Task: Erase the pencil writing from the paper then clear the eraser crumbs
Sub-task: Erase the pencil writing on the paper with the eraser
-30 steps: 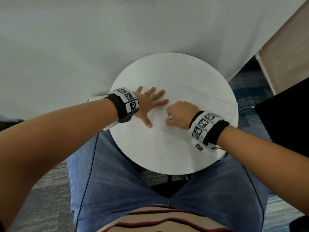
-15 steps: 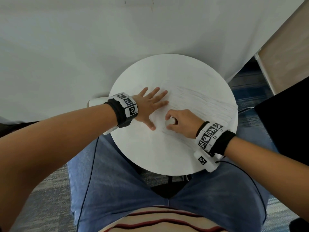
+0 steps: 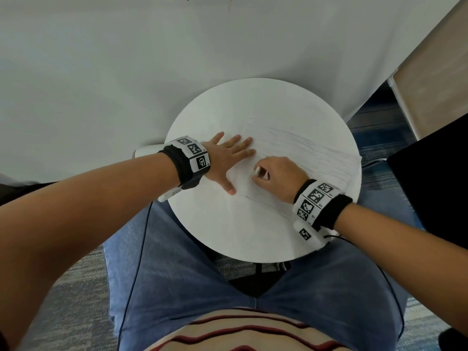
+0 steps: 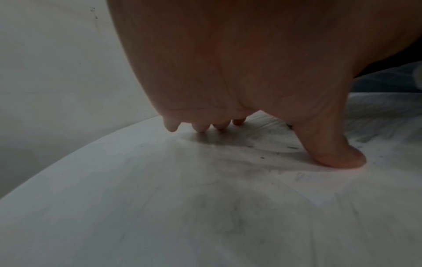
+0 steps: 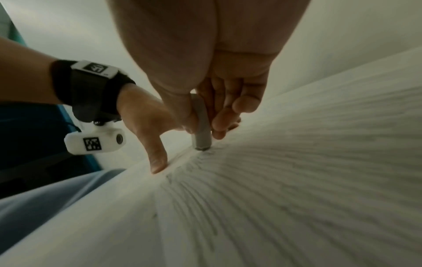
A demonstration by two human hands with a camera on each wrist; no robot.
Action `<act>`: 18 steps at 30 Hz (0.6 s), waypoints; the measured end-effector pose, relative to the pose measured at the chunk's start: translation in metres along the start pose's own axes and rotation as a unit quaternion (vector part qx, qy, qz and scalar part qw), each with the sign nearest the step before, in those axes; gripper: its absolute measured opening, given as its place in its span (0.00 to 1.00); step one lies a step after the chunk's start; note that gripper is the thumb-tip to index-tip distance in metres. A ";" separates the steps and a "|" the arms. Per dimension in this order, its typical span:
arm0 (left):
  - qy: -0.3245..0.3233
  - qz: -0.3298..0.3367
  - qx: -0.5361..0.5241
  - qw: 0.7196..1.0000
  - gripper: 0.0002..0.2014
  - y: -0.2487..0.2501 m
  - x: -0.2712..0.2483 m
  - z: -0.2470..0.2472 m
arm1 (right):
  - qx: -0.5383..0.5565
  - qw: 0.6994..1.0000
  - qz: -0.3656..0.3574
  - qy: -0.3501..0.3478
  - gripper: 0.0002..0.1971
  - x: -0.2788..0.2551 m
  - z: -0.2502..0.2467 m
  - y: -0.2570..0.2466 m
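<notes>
From the head view, a round white table [image 3: 228, 231] sits over the person's lap. A sheet of paper [image 3: 304, 153] with thin pencil lines lies on it, under both hands. The left hand [image 3: 225, 160] lies flat with its fingers spread, pressing on the left edge of the paper. The right hand [image 3: 278, 176] is just beside it, with its fingers curled round a small white eraser [image 3: 257, 170]. The eraser sticks out toward the left hand and touches the paper. The two hands are close but do not touch.

In the left wrist view, the left hand [image 4: 251, 72] is seen from below. Its fingertips [image 4: 200, 127] and thumb [image 4: 338, 159] press down on the paper [image 4: 376, 126]. The paper is wrinkled there, and small dark crumbs [image 4: 262, 157] lie between the thumb and the fingers.

In the right wrist view, the right hand [image 5: 205, 81] pinches the eraser [image 5: 200, 130] between thumb and fingers. The eraser stands nearly upright, and its dirty tip touches the paper [image 5: 297, 180]. The paper here is full of pencil lines. Just past the eraser, the left hand [image 5: 146, 122] has its thumb down on the paper.
</notes>
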State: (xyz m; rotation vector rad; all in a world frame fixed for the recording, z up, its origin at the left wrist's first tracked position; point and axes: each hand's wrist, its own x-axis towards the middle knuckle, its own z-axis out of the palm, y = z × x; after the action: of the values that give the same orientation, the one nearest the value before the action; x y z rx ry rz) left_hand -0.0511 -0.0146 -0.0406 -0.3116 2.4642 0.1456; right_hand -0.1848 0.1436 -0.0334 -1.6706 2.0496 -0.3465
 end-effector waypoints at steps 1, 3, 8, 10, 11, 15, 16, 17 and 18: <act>0.000 0.000 -0.001 1.000 0.63 0.000 0.000 0.000 | -0.006 1.000 -0.001 0.001 0.09 -0.002 0.002 -0.001; -0.001 0.000 -0.003 1.000 0.63 0.000 0.000 0.000 | -0.019 0.998 -0.038 -0.047 0.09 -0.013 0.013 -0.014; -0.010 0.001 -0.005 1.000 0.63 0.001 0.000 0.000 | -0.014 1.000 -0.005 -0.021 0.10 -0.005 0.001 0.001; -0.010 0.002 -0.009 1.000 0.63 0.001 0.000 -0.001 | -0.030 0.999 0.011 0.012 0.10 -0.004 -0.002 0.008; -0.009 0.002 -0.008 1.000 0.63 0.001 0.000 -0.001 | -0.036 0.999 0.000 -0.004 0.10 -0.008 0.001 0.005; -0.012 0.003 -0.005 1.000 0.63 0.002 0.000 -0.001 | 0.000 0.992 -0.059 -0.116 0.08 -0.023 0.013 -0.011; -0.014 0.002 -0.005 1.000 0.63 0.002 0.000 -0.002 | -0.007 0.994 -0.044 -0.097 0.09 -0.017 0.008 -0.006; -0.015 0.001 -0.008 1.000 0.63 0.002 0.000 -0.002 | -0.013 0.998 -0.024 -0.063 0.09 -0.011 0.001 0.001; -0.015 0.001 -0.011 1.000 0.63 0.003 0.000 -0.003 | -0.019 0.999 -0.008 -0.026 0.08 -0.006 -0.005 0.007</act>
State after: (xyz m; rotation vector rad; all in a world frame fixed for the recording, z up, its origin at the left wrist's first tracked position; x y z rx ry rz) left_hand -0.0529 -0.0123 -0.0382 -0.3154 2.4344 0.1778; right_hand -0.1919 0.1508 -0.0314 -1.7010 2.0173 -0.2681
